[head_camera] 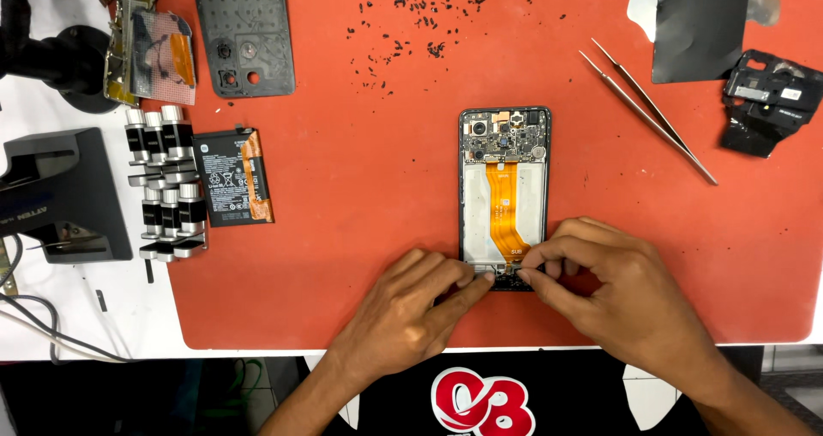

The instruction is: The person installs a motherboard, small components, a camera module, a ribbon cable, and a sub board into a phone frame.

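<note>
We look down at an opened phone [504, 198] lying flat, back cover off, in the middle of an orange mat [369, 230] on our surface, its orange ribbon cable [504, 200] running down the centre. Our left hand [411, 307] rests on the mat at the phone's lower left corner, fingers [467, 290] pressed against the frame, seemingly to steady it. Our right hand [613, 286] comes in from the lower right, its fingers [536, 260] pinched narrowly at the bottom end of the cable; whether they grip anything we cannot tell. Set aside but within reach: tweezers [651, 110] upper right, a removed battery [231, 176] and metal clamps [167, 183] at left, a grey back panel [244, 29] above them.
</note>
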